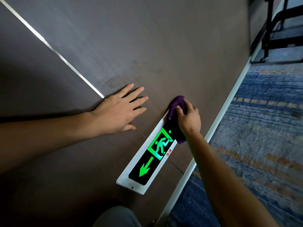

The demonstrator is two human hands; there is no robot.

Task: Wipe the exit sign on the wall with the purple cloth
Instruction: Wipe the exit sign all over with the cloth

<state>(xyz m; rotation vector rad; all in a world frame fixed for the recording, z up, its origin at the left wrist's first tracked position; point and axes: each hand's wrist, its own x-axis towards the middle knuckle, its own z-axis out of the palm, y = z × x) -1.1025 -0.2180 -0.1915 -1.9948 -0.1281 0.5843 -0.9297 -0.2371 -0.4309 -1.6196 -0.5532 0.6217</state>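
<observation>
The exit sign (147,163) is a long white-framed black panel low on the brown wall, lit with a green running figure and a green arrow. My right hand (188,117) presses the purple cloth (176,104) against the sign's upper end, which it covers. A purple corner of the cloth pokes out below my wrist. My left hand (119,110) lies flat on the wall to the left of the sign, fingers spread, holding nothing.
A thin metal strip (54,49) runs diagonally across the wall (147,46). A white skirting board (218,125) separates the wall from blue and orange patterned carpet (262,128). A black wheeled metal frame (278,30) stands at top right. My knee (116,217) shows at the bottom edge.
</observation>
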